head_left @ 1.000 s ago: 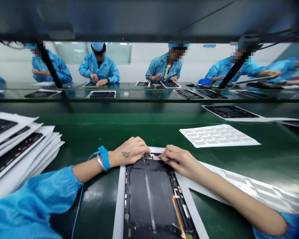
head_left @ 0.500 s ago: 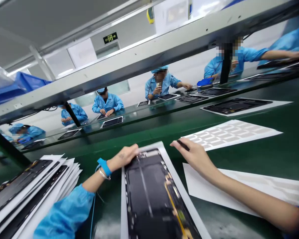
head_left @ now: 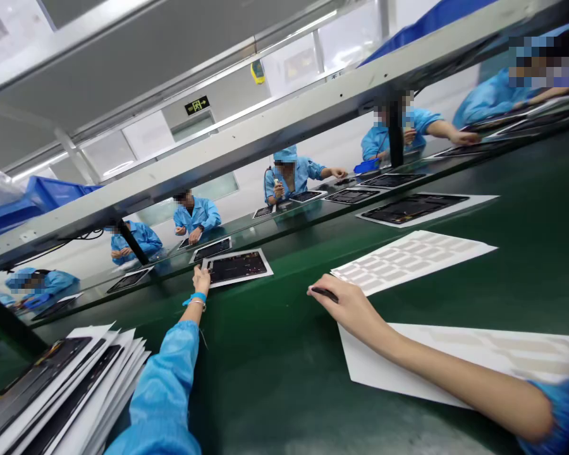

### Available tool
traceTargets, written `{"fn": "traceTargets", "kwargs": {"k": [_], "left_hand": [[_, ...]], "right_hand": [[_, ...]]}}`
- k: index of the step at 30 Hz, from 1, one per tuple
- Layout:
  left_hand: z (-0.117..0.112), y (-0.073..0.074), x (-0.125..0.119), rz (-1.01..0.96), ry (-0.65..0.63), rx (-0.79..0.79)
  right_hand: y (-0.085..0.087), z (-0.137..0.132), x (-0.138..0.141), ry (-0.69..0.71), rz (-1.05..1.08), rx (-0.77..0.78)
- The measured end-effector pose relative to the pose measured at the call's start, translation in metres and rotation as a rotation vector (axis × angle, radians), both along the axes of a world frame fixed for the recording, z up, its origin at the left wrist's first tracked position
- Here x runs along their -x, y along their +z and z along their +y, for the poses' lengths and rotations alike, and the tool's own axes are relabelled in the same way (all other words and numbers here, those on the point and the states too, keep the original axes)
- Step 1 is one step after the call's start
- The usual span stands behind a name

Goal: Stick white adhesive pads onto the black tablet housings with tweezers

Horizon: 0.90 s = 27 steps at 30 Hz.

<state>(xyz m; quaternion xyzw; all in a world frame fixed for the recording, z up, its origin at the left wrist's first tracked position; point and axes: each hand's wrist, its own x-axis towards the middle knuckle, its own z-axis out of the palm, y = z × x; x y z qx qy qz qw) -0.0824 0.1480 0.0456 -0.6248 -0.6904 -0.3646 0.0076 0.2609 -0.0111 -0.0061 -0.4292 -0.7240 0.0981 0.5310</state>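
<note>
My left hand reaches far forward, its fingers closed on the near left corner of a tablet housing. That housing is dark inside, with a white border around it, and sits at the edge of the raised strip. In my right hand is a slim black tool, mostly hidden by the fingers, so its kind is unclear. Just beyond that hand lies a white sheet of grey stickers. A second sticker sheet lies partly under my right forearm.
A stack of tablet housings and white sheets stands at the near left. More housings lie along the far strip. Co-workers in blue sit across the bench. A shelf beam on dark posts crosses above.
The tablet housing has gone from directly in front of me to the far strip, carried by my left hand. My right hand still holds the black tool. The view has shifted slightly.
</note>
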Motion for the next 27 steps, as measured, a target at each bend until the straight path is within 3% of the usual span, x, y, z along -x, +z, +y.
{"fn": "traceTargets", "kwargs": {"k": [2,4,7,9,10,12,14,17,27], "left_hand": [[-0.011,-0.008,-0.009,0.065,-0.042,0.005],[-0.031,-0.021,-0.027,0.148,-0.181,0.033],[-0.079,-0.049,-0.067,0.258,-0.518,0.104],[-0.119,-0.062,-0.095,0.399,-0.844,0.156],[-0.137,-0.066,-0.107,0.466,-0.985,0.185],[-0.165,-0.066,-0.126,0.514,-1.120,0.216],[-0.179,-0.061,-0.136,0.507,-1.152,0.225],[-0.180,-0.057,-0.137,0.503,-1.151,0.226],[-0.178,-0.065,-0.136,0.556,-1.140,0.189]], "right_hand": [[-0.003,0.001,0.001,-0.003,-0.068,0.055],[-0.008,0.001,0.003,0.013,-0.170,0.131],[-0.019,0.002,0.006,0.056,-0.306,0.256],[-0.025,0.002,0.006,0.079,-0.363,0.306],[-0.027,0.002,0.004,0.086,-0.388,0.319],[-0.028,0.001,0.001,0.107,-0.434,0.329],[-0.027,0.001,-0.002,0.140,-0.462,0.328],[-0.026,0.002,-0.006,0.177,-0.467,0.327],[-0.029,0.003,-0.008,0.177,-0.460,0.412]]}}
